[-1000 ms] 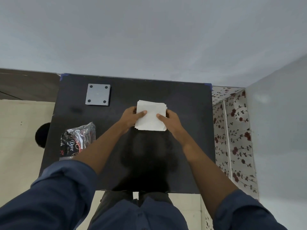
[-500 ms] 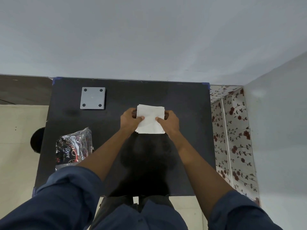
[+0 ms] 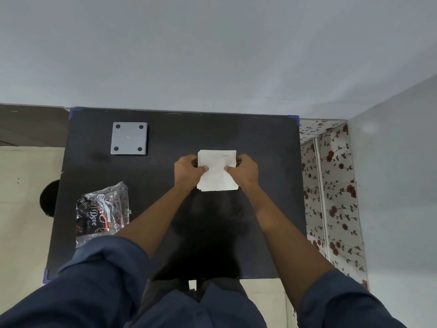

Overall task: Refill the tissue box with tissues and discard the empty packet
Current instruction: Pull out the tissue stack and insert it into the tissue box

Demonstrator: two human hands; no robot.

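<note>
A white stack of tissues (image 3: 217,170) is held over the middle of the black table (image 3: 165,138). My left hand (image 3: 188,170) grips its left edge and my right hand (image 3: 244,171) grips its right edge, thumbs on top. The crumpled black and clear tissue packet (image 3: 101,213) lies on the table at the left, near my left sleeve. A grey square piece with a dark dot in each corner (image 3: 128,138) lies flat at the table's far left; I cannot tell if it belongs to the tissue box.
The table stands against a pale wall. A floral-patterned panel (image 3: 331,185) runs along its right side. A round black object (image 3: 48,198) sits on the cream floor by the table's left edge.
Both hands have closed in on the sides of the tissue stack, and the stack now looks narrower. The packet and the grey square lie as before.
</note>
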